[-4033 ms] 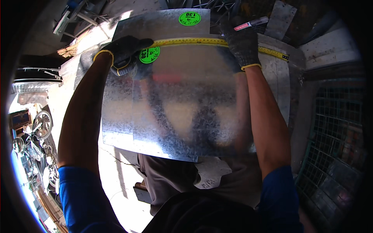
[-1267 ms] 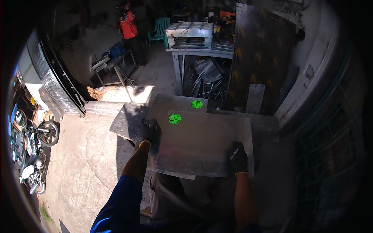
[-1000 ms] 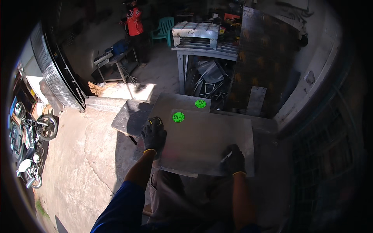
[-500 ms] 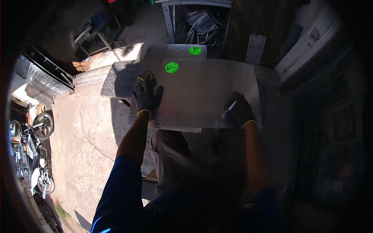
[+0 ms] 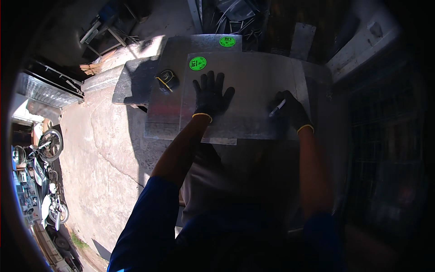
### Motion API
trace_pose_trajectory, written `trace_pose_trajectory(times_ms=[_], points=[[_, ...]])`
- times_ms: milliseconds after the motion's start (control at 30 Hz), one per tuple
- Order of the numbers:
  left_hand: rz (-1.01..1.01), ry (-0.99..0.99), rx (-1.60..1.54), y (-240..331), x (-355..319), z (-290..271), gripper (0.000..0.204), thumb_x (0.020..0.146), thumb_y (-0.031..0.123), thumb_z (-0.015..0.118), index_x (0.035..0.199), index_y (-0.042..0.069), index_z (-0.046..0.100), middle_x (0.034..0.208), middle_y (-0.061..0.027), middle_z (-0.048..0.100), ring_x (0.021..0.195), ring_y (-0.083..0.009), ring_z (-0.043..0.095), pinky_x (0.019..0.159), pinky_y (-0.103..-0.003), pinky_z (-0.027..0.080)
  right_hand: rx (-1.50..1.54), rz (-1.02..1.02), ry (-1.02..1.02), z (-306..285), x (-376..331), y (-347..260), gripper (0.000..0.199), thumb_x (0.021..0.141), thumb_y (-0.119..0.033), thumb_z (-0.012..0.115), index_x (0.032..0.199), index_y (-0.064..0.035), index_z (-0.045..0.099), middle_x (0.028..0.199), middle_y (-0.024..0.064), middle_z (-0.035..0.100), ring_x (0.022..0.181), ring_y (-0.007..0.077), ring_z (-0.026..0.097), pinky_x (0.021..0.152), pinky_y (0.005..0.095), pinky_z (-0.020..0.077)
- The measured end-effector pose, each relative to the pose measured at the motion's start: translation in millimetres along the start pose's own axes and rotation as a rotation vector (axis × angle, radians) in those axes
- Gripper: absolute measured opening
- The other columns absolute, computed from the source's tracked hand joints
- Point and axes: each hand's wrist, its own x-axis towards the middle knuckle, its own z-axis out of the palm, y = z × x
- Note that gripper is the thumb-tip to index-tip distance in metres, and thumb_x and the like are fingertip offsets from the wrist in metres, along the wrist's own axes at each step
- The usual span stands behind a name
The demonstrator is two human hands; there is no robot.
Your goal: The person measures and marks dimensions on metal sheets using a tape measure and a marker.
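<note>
My left hand [image 5: 212, 94], in a dark glove with a yellow cuff, lies with spread fingers on a grey metal sheet [image 5: 253, 75]. A round green sticker [image 5: 198, 63] marks that sheet just above the fingertips. It overlaps a second metal sheet [image 5: 174, 56], which bears another green sticker [image 5: 227, 41]. To the left of my left hand, a black and yellow tape measure [image 5: 167, 80] rests on the lower sheet. My right hand [image 5: 292, 111], gloved alike, is closed around a white marker pen [image 5: 277, 108] near the sheet's right side. The pen's tip is too dark to make out.
A dark worktop [image 5: 133, 81] extends left from under the sheets. Metal scraps [image 5: 238, 20] are heaped beyond them, beside a narrow metal strip [image 5: 302, 41]. At far left stand a motorcycle [image 5: 47, 181] and a corrugated metal panel [image 5: 50, 93].
My left hand has moved right, off the tape measure and onto the upper sheet, its fingers now spread. My right hand keeps the pen. The whole view has shifted slightly.
</note>
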Motion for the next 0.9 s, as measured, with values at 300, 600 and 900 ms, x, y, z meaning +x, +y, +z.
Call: trace_pose_trajectory(times_ms=[300, 600, 900], points=[[-0.066, 0.005, -0.006, -7, 56, 15, 0.069, 0.104, 0.055, 0.043, 0.155, 0.009, 0.042, 0.162, -0.0247, 0.036, 0.149, -0.0470, 0.032, 0.121, -0.068, 0.015, 1.304, 0.140, 0.198, 37, 14, -10, 0.029, 0.094, -0.017, 0.072, 0.118, -0.0040, 0.063, 0.098, 0.0063, 0.066, 0.091, 0.0243, 0.064, 0.080, 0.0381, 0.0563], [-0.059, 0.016, -0.088, -10, 123, 40, 0.066, 0.095, 0.049, 0.062, 0.143, 0.005, 0.051, 0.153, -0.0275, 0.043, 0.146, -0.0478, 0.035, 0.120, -0.068, 0.019, 1.711, 0.261, 0.014, 22, 131, -29, 0.018, 0.096, -0.007, 0.069, 0.113, -0.0090, 0.062, 0.109, 0.0040, 0.063, 0.102, 0.0169, 0.065, 0.087, 0.0314, 0.0562], [-0.221, -0.052, -0.033, -5, 160, 30, 0.055, 0.092, 0.039, 0.070, 0.134, 0.007, 0.056, 0.144, -0.0225, 0.051, 0.141, -0.0459, 0.040, 0.120, -0.063, 0.024, 1.631, 0.164, 0.281, 37, 257, -14, 0.044, 0.099, -0.007, 0.059, 0.143, -0.0017, 0.054, 0.131, 0.0190, 0.064, 0.122, 0.0338, 0.064, 0.107, 0.0379, 0.0502]])
